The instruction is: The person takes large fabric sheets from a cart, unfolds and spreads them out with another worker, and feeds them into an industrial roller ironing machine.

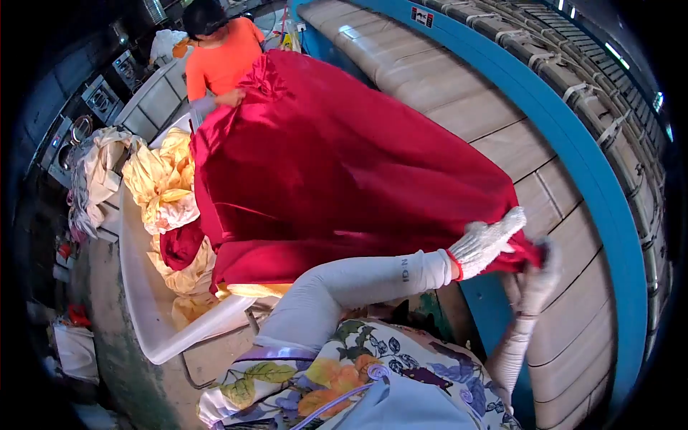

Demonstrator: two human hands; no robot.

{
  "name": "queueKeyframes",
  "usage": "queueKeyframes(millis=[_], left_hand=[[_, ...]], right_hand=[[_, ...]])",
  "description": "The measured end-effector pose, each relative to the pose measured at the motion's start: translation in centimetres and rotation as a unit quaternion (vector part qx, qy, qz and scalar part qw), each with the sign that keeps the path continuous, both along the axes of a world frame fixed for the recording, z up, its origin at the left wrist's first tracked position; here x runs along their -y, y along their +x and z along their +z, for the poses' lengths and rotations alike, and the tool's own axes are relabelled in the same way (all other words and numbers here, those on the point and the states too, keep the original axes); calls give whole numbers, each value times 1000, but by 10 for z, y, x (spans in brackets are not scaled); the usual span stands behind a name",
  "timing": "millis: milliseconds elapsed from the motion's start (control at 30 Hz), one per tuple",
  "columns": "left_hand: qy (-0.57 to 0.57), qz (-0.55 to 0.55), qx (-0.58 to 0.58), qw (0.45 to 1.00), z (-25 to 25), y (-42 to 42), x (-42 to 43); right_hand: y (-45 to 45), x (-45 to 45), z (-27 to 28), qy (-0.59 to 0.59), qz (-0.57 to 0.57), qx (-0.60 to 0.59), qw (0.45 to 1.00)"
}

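Note:
A large red cloth [344, 158] is stretched between a co-worker in an orange top [226, 61] and my hands. My left hand [487, 244], in a white knitted glove with a red cuff edge, lies on the cloth's near right corner with its fingers extended. Beyond it, my right hand [537, 279] is closed on the tip of that corner, partly blurred. The co-worker's hand is at the far left edge of the cloth, where the fabric is bunched. Part of the cloth hangs over the white bin.
A white bin [147, 315] holds yellow and red cloths [168, 175] on the left. A machine with a beige belt surface [573, 265] and blue frame [623, 236] runs along the right. More cloth [104, 172] is piled at far left.

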State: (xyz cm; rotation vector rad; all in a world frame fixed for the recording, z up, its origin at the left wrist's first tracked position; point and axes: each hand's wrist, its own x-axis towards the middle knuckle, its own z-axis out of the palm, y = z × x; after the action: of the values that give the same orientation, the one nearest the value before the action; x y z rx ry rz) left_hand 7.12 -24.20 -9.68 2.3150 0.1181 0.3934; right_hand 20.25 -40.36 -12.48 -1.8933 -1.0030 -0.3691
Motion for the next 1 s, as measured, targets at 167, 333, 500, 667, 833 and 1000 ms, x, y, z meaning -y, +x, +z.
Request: queueKeyframes(millis=[167,333,500,667,833,1000], left_hand=[[-99,-65,135,984,14,24,21],[47,115,297,947,15,10,-18],[-488,17,99,867,-3,-16,8],[218,107,52,969,-38,-80,60],[141,78,-277,947,-99,-125,3],[107,348,-364,858,-118,-211,-52]], right_hand=[[26,32,30,124,-89,-3,988],[0,36,-16,16,54,-155,986],[-49,-13,50,281,253,-488,787],[-58,-46,64,199,288,-444,825],[-55,-45,120,226,251,-273,901],[38,6,104,109,-26,363,925]])
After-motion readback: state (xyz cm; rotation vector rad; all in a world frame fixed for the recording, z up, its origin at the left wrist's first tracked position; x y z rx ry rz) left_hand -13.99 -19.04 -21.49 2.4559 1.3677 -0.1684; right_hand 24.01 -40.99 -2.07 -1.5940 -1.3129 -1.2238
